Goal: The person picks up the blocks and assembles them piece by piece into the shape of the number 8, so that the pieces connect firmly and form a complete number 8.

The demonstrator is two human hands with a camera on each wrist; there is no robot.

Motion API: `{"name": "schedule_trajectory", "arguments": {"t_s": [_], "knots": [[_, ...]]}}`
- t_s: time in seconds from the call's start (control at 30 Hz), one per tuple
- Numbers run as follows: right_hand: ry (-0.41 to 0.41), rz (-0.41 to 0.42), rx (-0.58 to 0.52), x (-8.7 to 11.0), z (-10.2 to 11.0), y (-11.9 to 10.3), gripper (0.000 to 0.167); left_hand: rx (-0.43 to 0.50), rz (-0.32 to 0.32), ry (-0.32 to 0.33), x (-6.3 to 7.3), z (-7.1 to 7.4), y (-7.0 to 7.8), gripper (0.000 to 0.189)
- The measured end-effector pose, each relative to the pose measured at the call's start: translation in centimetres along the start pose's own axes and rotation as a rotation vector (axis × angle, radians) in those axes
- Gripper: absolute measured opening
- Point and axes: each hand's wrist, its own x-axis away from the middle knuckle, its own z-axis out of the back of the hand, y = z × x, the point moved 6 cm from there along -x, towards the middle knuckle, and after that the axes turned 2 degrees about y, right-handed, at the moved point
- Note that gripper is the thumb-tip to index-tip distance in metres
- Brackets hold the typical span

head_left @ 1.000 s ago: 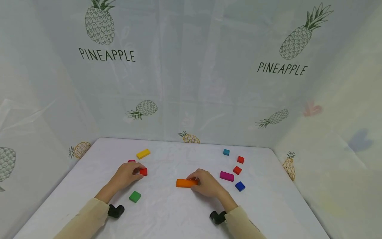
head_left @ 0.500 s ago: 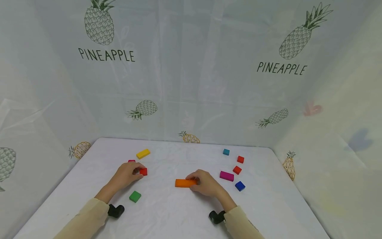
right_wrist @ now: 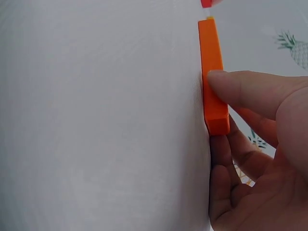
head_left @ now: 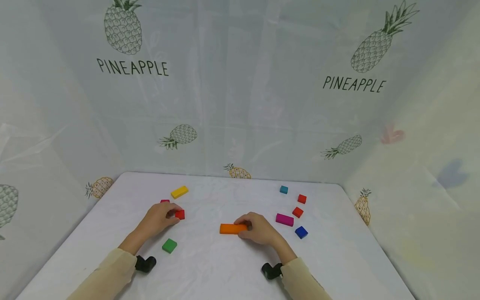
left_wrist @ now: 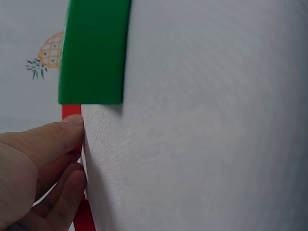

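On the left of the table, my left hand [head_left: 159,220] pinches a small red block [head_left: 180,214] between thumb and fingers. A pinkish-red block [head_left: 165,201] peeks out behind that hand, mostly hidden. Nearer to me lies a green block [head_left: 169,246], which looms large in the left wrist view. Around the middle, my right hand [head_left: 258,229] grips the right end of a long orange block [head_left: 229,228] lying flat on the cloth. In the right wrist view the thumb presses on the side of the orange block [right_wrist: 211,57].
At the back left lies a yellow block [head_left: 179,192]. Over on the right are a teal block [head_left: 283,189], two red blocks, one of them the farther red block [head_left: 301,198], a magenta block [head_left: 284,220] and a blue block [head_left: 301,232]. A pineapple-print curtain [head_left: 240,91] hangs behind the white table [head_left: 210,271].
My right hand has slid slightly to the left with the orange block. The left hand keeps its pinch on the red block. The head view has shifted very slightly.
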Motion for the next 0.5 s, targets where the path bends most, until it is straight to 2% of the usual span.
{"name": "schedule_trajectory", "arguments": {"t_s": [0.5], "knots": [[-0.008,-0.049,-0.056,-0.04,-0.07,0.18,0.027,-0.003,-0.003,0.007,0.01,-0.08,-0.09,0.033]]}}
